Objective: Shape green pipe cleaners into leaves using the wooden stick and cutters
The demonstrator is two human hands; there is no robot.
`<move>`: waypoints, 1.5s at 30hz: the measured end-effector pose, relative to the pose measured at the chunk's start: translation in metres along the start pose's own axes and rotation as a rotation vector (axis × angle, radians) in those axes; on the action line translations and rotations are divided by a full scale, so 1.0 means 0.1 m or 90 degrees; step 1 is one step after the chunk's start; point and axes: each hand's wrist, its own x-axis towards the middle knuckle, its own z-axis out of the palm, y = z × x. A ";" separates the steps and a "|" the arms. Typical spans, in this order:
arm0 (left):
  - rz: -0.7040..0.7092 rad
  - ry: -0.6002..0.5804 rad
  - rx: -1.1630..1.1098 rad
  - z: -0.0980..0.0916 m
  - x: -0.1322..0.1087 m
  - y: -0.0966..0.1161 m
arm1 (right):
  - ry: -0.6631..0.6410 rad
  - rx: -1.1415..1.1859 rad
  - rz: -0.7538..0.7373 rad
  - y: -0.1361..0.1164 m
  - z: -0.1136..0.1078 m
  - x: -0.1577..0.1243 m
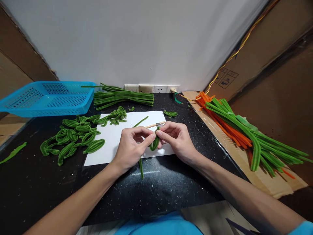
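Note:
My left hand (pixel 133 145) and my right hand (pixel 177 138) meet over a white sheet of paper (pixel 111 138) on a black speckled counter (pixel 156 186). Both pinch a green pipe cleaner (pixel 155 142) folded into a leaf-like loop. Its free end (pixel 141 168) trails down past my left wrist. A thin wooden stick with a metal tip (pixel 155 124) lies on the paper just behind my fingers, beside a short green piece (pixel 141 121).
A pile of folded green leaf shapes (pixel 73 137) lies left of the paper. Straight green pipe cleaners (pixel 122 97) lie at the back, near a blue mesh basket (pixel 49 98). Orange and green pipe cleaners (pixel 244 130) rest on cardboard at right. Wall sockets (pixel 151 88) line the back.

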 end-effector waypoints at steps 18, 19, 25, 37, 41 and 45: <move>-0.067 0.004 0.042 -0.07 0.07 -0.07 | 0.028 -0.312 -0.088 -0.04 -0.04 0.00; -0.071 0.004 0.034 -0.07 0.07 -0.07 | 0.022 -0.324 -0.085 -0.03 -0.04 0.00; -0.080 -0.001 0.057 -0.05 0.08 -0.03 | 0.045 -0.348 -0.068 -0.03 -0.01 0.00; -0.109 -0.059 -0.012 -0.07 0.10 -0.07 | 0.063 -0.385 -0.067 -0.06 0.02 -0.02; -0.114 -0.038 -0.022 -0.07 0.11 -0.07 | 0.040 -0.329 -0.052 -0.04 0.00 0.00; -0.118 -0.041 -0.030 -0.06 0.12 -0.09 | 0.036 -0.303 -0.041 -0.03 -0.01 0.01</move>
